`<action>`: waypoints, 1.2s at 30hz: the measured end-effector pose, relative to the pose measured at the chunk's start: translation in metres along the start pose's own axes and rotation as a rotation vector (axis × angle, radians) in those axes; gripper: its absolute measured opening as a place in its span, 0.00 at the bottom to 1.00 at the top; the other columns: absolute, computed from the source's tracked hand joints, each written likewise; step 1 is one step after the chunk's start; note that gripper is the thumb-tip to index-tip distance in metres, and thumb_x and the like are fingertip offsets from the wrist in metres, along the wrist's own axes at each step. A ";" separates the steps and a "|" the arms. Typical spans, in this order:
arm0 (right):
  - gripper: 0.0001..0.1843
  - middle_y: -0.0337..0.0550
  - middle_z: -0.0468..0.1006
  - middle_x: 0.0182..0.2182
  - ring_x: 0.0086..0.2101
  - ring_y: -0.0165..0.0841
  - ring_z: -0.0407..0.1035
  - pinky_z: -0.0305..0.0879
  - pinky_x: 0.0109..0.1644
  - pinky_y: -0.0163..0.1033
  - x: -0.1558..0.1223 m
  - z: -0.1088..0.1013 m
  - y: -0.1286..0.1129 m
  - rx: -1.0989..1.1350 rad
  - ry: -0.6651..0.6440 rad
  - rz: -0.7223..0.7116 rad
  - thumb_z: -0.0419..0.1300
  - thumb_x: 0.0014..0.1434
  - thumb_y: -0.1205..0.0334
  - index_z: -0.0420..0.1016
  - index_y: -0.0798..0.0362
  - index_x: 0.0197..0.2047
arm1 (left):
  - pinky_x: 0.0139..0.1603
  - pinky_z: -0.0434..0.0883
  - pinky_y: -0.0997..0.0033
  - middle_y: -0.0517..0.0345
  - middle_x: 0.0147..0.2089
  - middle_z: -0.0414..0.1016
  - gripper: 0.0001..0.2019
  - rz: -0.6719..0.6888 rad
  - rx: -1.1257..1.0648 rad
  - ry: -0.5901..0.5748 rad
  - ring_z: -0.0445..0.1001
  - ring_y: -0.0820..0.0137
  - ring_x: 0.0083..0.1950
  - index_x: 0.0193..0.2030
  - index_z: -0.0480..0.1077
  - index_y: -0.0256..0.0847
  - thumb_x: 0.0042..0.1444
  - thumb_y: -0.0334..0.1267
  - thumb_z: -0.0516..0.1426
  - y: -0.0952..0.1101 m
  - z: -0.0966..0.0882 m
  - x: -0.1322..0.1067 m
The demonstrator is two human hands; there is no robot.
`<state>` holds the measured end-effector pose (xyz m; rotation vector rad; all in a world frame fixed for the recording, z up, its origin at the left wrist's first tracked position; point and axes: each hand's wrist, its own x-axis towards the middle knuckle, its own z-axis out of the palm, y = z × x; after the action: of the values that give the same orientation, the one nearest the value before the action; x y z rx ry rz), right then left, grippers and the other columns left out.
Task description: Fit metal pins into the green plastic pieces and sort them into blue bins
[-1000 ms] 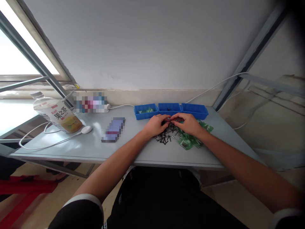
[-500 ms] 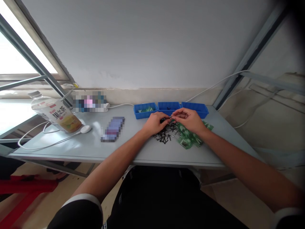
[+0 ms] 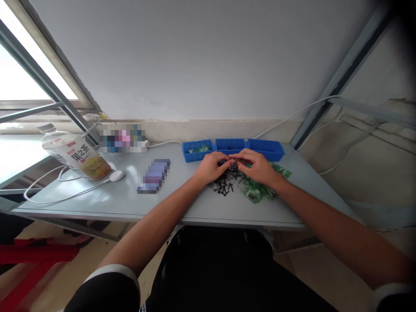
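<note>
My left hand [image 3: 212, 167] and my right hand [image 3: 256, 165] meet fingertip to fingertip above a pile of dark screws [image 3: 224, 186]. Both are closed in a pinch; whatever sits between the fingertips is too small and too covered to name. Under and beside my right hand lie green plastic packets [image 3: 256, 193] with small metal pieces inside. Just behind the hands stand a left blue bin [image 3: 185, 152] with green packets in it, a middle blue bin [image 3: 230, 142] with a few dark pieces, and a right blue bin [image 3: 276, 151].
A pixelated phone [image 3: 154, 175] lies on the grey table [image 3: 182, 201], left of my hands. Farther left are a large drink bottle [image 3: 76, 151], a white charging puck [image 3: 117, 175] with its cable, and a power strip [image 3: 143, 146] by the wall.
My right hand has shifted slightly, its fingers now reaching farther left against those of my left hand. The left hand has hardly moved.
</note>
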<state>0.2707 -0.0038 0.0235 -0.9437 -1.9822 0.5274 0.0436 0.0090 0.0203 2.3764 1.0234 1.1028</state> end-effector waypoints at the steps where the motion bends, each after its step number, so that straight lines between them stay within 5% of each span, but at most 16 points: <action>1: 0.15 0.45 0.82 0.41 0.37 0.39 0.76 0.76 0.43 0.46 0.000 0.000 -0.001 -0.013 0.014 -0.005 0.64 0.62 0.61 0.88 0.43 0.50 | 0.51 0.75 0.65 0.55 0.43 0.86 0.14 -0.011 -0.004 -0.004 0.82 0.64 0.46 0.42 0.82 0.43 0.70 0.49 0.60 0.001 -0.001 0.000; 4: 0.12 0.45 0.83 0.41 0.37 0.39 0.76 0.76 0.41 0.45 0.001 -0.001 -0.004 -0.009 0.063 0.017 0.65 0.63 0.58 0.88 0.43 0.48 | 0.47 0.76 0.66 0.56 0.43 0.86 0.16 -0.063 -0.041 -0.027 0.82 0.64 0.44 0.43 0.81 0.42 0.70 0.52 0.59 0.005 -0.003 -0.001; 11: 0.07 0.45 0.85 0.41 0.40 0.41 0.78 0.75 0.44 0.47 0.000 -0.002 0.000 -0.044 0.122 -0.014 0.67 0.66 0.56 0.87 0.44 0.43 | 0.43 0.78 0.67 0.54 0.48 0.87 0.21 -0.103 -0.119 -0.044 0.84 0.64 0.42 0.66 0.74 0.42 0.71 0.46 0.57 0.008 -0.002 -0.002; 18: 0.07 0.46 0.84 0.40 0.38 0.40 0.78 0.76 0.42 0.45 0.000 0.000 0.006 -0.093 0.090 -0.068 0.68 0.65 0.56 0.88 0.46 0.42 | 0.60 0.78 0.60 0.52 0.58 0.84 0.15 -0.035 -0.161 -0.065 0.83 0.58 0.59 0.57 0.82 0.43 0.70 0.43 0.59 0.005 0.000 -0.001; 24: 0.09 0.46 0.86 0.45 0.43 0.41 0.81 0.79 0.46 0.45 0.000 0.000 0.005 -0.075 0.012 -0.084 0.64 0.66 0.60 0.87 0.48 0.45 | 0.56 0.80 0.62 0.50 0.53 0.86 0.12 -0.070 -0.263 0.026 0.85 0.61 0.51 0.51 0.83 0.41 0.65 0.42 0.64 0.000 0.002 0.002; 29: 0.12 0.45 0.88 0.46 0.46 0.44 0.83 0.81 0.51 0.48 -0.002 0.002 0.004 -0.024 0.026 0.027 0.65 0.67 0.55 0.86 0.48 0.49 | 0.49 0.82 0.65 0.51 0.49 0.86 0.08 -0.152 -0.294 0.102 0.86 0.64 0.44 0.46 0.82 0.39 0.62 0.36 0.66 -0.001 0.005 0.001; 36: 0.16 0.48 0.87 0.43 0.40 0.42 0.83 0.81 0.43 0.46 -0.002 0.005 0.007 0.076 0.117 0.117 0.69 0.64 0.49 0.83 0.49 0.50 | 0.50 0.80 0.66 0.56 0.43 0.87 0.09 -0.087 -0.183 0.080 0.85 0.66 0.44 0.41 0.83 0.40 0.59 0.25 0.63 -0.006 0.006 0.002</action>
<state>0.2705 -0.0012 0.0150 -1.0245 -1.7988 0.5950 0.0464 0.0142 0.0139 2.1403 0.9957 1.2127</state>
